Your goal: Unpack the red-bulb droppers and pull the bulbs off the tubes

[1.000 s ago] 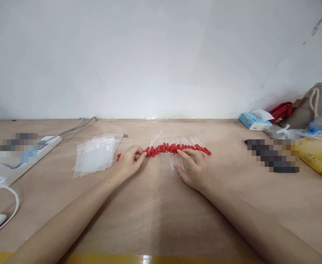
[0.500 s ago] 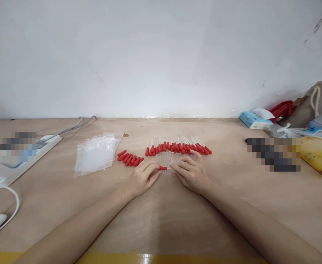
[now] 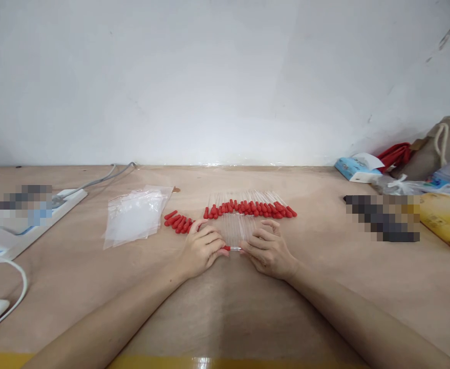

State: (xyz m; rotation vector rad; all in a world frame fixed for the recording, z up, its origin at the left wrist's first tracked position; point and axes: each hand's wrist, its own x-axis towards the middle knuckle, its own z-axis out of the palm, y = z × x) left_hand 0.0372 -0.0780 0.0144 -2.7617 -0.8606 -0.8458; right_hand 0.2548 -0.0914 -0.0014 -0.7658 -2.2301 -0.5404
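Observation:
Near the middle of the table, my left hand [image 3: 205,250] pinches a red rubber dropper bulb [image 3: 227,248]. Level with it, my right hand [image 3: 269,251] grips a clear glass dropper tube [image 3: 235,248], whose end meets the bulb's mouth; how deep it sits inside I cannot tell. Just beyond my fingers lies a row of bare glass tubes [image 3: 238,229]. Behind them several droppers with red bulbs [image 3: 250,207] are lined up, tips toward the wall. Loose red bulbs [image 3: 177,223] form a small pile left of my left hand, which partly covers them.
Clear zip bags [image 3: 134,220] lie stacked to the left. A white power strip [image 3: 25,228] with cables stands farther left. On the right are a blue tissue pack [image 3: 357,168], a yellow packet [image 3: 445,218] and a blurred dark item [image 3: 382,220]. A wall closes off the back.
Both hands have come slightly nearer to me, carrying the bulb and tube. The bulb is now more covered by my left fingers, and more of the bare tubes show.

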